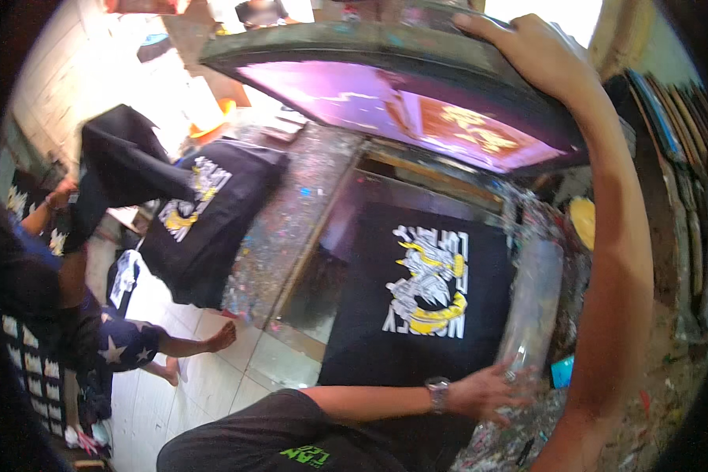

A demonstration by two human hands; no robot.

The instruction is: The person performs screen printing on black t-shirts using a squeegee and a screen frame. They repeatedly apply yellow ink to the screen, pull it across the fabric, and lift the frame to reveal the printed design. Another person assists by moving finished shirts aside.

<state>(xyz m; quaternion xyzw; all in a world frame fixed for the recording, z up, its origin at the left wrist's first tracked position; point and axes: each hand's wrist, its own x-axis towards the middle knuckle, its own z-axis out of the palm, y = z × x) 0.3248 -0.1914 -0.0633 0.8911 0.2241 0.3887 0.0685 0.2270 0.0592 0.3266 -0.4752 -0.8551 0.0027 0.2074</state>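
Note:
My right hand [539, 59] grips the upper edge of a screen-printing frame [330, 39], held raised and tilted over the work board. Its mesh [322, 90] looks pink-purple with a yellow-brown patch. Under it lies a black T-shirt [354, 330], flat on the board, with a white and yellow print [429, 283]. My left hand [492, 393], with a watch [439, 393] at the wrist, is low at the shirt's right edge. Its fingers are spread and slightly blurred, beside a long clear plastic-looking piece [533, 303]; whether they touch it I cannot tell.
At left another person [47, 291] handles black fabric [122, 149]. A second printed black shirt [212, 212] drapes over the paint-spattered table [279, 212]. Several upright frames or boards [684, 197] stand at right. A yellow object [582, 222] and a blue piece [562, 371] lie nearby.

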